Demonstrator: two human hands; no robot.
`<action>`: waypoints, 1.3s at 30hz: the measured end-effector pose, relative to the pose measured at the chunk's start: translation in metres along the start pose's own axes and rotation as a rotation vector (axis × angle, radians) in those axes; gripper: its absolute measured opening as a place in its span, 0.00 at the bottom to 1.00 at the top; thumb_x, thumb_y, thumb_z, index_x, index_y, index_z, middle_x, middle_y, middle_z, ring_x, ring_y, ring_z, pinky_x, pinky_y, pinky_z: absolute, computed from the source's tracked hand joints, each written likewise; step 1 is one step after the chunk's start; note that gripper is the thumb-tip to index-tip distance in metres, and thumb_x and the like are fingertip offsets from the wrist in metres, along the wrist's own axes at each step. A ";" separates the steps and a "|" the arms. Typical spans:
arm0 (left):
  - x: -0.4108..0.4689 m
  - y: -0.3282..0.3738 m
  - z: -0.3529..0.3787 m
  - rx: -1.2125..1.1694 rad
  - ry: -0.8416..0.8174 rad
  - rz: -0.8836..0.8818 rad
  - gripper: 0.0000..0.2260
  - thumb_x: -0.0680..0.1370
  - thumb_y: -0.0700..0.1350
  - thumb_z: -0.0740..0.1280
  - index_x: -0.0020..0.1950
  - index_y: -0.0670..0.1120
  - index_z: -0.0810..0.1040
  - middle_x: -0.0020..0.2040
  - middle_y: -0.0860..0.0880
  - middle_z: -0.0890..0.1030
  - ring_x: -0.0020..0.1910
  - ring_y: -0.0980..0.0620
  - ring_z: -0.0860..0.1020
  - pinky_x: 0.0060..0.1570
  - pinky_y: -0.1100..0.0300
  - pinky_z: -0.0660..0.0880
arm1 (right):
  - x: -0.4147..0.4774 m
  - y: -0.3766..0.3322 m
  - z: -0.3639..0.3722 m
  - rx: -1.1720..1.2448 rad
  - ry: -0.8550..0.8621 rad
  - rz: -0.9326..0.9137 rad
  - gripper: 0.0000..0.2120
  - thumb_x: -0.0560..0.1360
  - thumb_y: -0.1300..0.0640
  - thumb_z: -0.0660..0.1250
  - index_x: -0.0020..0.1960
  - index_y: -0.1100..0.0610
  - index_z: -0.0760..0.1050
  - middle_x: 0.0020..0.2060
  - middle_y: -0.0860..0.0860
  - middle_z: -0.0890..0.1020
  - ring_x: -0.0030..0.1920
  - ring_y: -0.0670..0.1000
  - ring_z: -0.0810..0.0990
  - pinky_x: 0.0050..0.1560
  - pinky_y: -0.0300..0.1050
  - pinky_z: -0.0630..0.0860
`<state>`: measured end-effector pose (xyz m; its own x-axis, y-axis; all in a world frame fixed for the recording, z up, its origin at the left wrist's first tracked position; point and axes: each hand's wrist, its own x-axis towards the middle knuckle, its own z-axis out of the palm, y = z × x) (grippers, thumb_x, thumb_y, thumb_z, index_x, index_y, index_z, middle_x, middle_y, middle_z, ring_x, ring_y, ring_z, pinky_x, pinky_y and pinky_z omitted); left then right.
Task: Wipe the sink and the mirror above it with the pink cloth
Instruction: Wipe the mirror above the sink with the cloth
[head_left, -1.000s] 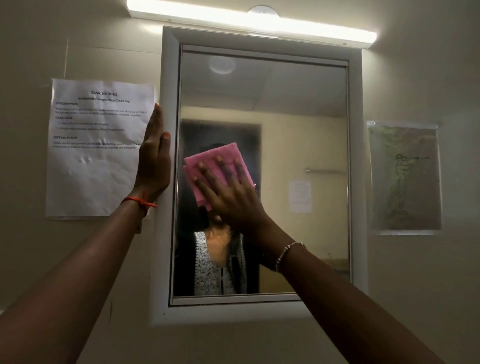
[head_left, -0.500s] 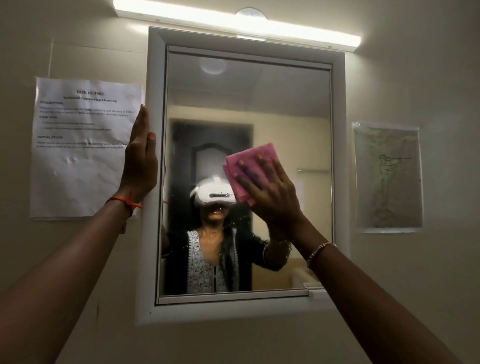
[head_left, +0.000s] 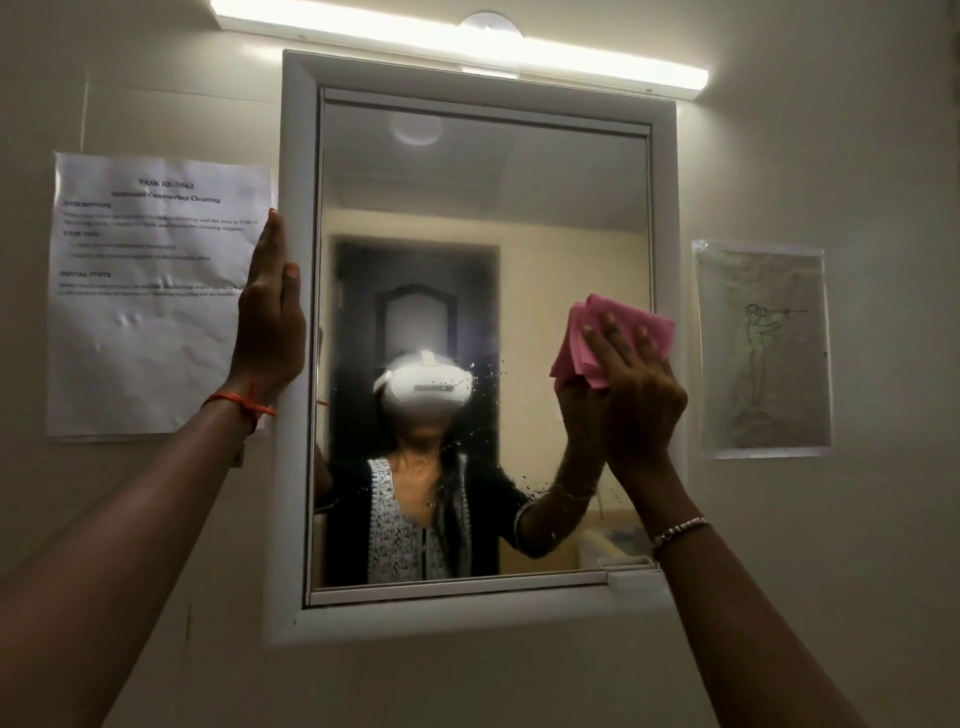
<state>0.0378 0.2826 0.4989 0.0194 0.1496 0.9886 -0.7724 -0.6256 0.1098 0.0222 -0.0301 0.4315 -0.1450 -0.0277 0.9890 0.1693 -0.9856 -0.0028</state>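
A white-framed mirror (head_left: 483, 197) hangs on the wall in front of me. My right hand (head_left: 636, 395) presses a folded pink cloth (head_left: 582, 343) flat against the glass at its right edge, about halfway up. Water droplets speckle the glass left of and below the cloth. My left hand (head_left: 270, 322) lies flat, fingers together and pointing up, against the left side of the mirror frame. The sink is out of view.
A printed paper sheet (head_left: 150, 291) is taped to the wall left of the mirror. A drawing in a plastic sleeve (head_left: 761, 348) hangs on the right. A lit tube light (head_left: 467, 47) runs above the frame.
My right hand has slid the pink cloth across the glass from left of centre to the right edge. The left hand has stayed on the frame.
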 end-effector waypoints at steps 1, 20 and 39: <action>0.000 0.000 0.000 -0.001 0.001 -0.003 0.20 0.81 0.39 0.50 0.74 0.38 0.53 0.75 0.40 0.57 0.73 0.52 0.55 0.65 0.82 0.48 | 0.000 -0.007 -0.003 0.019 0.006 0.080 0.19 0.75 0.50 0.61 0.62 0.56 0.75 0.58 0.56 0.80 0.57 0.62 0.79 0.50 0.62 0.79; -0.001 0.002 0.003 0.014 0.012 -0.007 0.21 0.82 0.39 0.50 0.74 0.38 0.52 0.76 0.40 0.56 0.75 0.48 0.54 0.63 0.84 0.46 | 0.008 -0.158 0.005 0.141 -0.227 0.562 0.23 0.71 0.57 0.68 0.63 0.64 0.70 0.51 0.64 0.82 0.46 0.64 0.83 0.39 0.56 0.82; -0.001 0.000 -0.001 -0.046 -0.007 -0.033 0.21 0.81 0.40 0.50 0.74 0.39 0.53 0.76 0.41 0.56 0.70 0.58 0.54 0.63 0.83 0.47 | -0.050 -0.216 0.013 -0.095 -0.310 -0.357 0.20 0.75 0.51 0.58 0.64 0.55 0.73 0.61 0.56 0.78 0.57 0.62 0.79 0.49 0.56 0.80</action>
<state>0.0373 0.2833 0.4974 0.0496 0.1640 0.9852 -0.7996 -0.5845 0.1375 0.0057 0.1864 0.3851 0.1225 0.3519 0.9280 0.0702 -0.9357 0.3456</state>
